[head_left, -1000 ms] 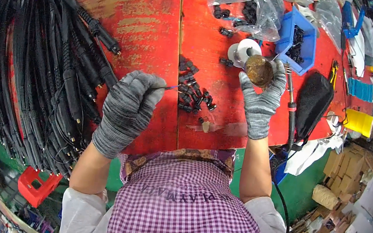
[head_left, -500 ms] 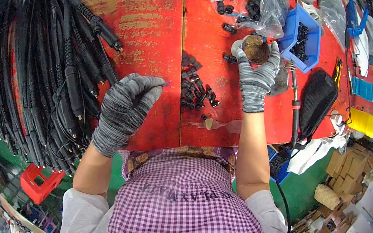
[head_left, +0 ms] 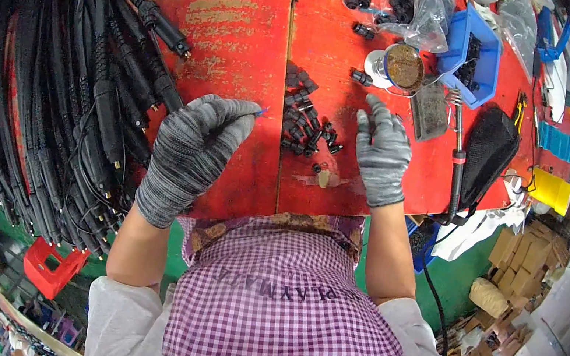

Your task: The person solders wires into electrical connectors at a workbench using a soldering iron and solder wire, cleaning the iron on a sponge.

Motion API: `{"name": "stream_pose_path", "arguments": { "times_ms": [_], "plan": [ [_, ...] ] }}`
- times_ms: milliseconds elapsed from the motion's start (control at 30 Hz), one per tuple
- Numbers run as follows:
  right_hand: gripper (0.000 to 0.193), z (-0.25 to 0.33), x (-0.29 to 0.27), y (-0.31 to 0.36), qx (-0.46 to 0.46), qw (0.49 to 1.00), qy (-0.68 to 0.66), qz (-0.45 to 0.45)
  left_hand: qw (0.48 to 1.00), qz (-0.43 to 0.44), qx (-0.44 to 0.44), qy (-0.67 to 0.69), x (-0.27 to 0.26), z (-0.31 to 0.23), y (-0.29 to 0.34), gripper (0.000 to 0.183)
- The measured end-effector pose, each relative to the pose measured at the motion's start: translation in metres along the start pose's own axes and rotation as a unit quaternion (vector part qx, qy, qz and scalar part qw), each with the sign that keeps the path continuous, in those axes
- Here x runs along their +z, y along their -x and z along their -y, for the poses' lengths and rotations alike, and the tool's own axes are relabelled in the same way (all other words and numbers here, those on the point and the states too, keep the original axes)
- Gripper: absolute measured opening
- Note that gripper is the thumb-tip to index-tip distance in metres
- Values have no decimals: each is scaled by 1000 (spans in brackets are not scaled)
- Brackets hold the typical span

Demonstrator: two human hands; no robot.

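Observation:
My left hand (head_left: pixel 191 156), in a grey knitted glove, is closed in a pinch over the red table (head_left: pixel 237 58). A tiny blue-and-red wire end (head_left: pixel 262 112) sticks out at its fingertips; the rest is hidden. My right hand (head_left: pixel 383 156), gloved alike, is held with its fingers apart and nothing in them. Beyond it stands a round tin (head_left: pixel 404 69) of crusty brown stuff, tilted beside a white round piece (head_left: pixel 377 68). Small black connector parts (head_left: pixel 307 125) lie loose between my hands.
A thick bundle of black cables (head_left: pixel 53 89) covers the left side. On the right are a soldering iron (head_left: pixel 458 161) with a cord, a grey block (head_left: pixel 428 111), a black pouch (head_left: pixel 490 147) and a blue bin (head_left: pixel 494 73) of small black parts. A clear bag (head_left: pixel 430 15) lies at the back.
My right hand has let go of the round tin and drawn back toward me, its fingers loosened. The left hand keeps its pinch, almost in place.

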State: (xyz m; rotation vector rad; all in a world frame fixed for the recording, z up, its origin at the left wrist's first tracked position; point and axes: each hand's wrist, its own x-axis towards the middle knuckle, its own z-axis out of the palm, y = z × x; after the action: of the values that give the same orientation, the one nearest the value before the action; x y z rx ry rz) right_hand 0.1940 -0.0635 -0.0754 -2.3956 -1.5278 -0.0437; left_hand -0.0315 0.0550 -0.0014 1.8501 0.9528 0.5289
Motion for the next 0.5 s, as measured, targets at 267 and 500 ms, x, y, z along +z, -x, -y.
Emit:
{"name": "stream_pose_path", "arguments": {
  "times_ms": [267, 500],
  "plan": [
    [21, 4, 14, -15, -9, 999, -29, -16, 999, -25, 24, 12, -3, 10, 4, 14],
    [16, 20, -6, 9, -35, 986, -128, 104, 999, -1, -4, 35, -2, 13, 6, 14]
  ]
}}
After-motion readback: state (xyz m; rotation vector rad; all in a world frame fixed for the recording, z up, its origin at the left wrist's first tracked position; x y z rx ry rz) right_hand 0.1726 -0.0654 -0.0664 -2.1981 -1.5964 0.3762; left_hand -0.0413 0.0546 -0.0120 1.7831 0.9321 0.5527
